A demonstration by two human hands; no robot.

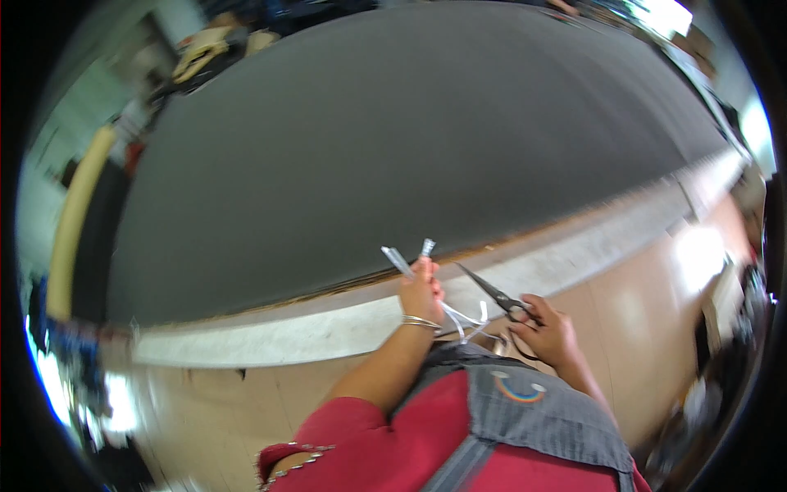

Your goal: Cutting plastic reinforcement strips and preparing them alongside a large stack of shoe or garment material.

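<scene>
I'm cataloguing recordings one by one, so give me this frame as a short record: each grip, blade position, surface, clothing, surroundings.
Left grip: closed around pale strips
Right grip: holding dark scissors
Blade tip: apart from the left grip
Surface: dark sheet on a pale-edged table
Clothing: red top, grey apron
Far left: yellow roll

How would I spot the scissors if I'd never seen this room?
Find the huge dark grey surface with a pale border along its near side. By that border, look for the right hand: it holds the scissors. They are dark with a long pointed blade, unlike the white strips in the left hand.
</scene>
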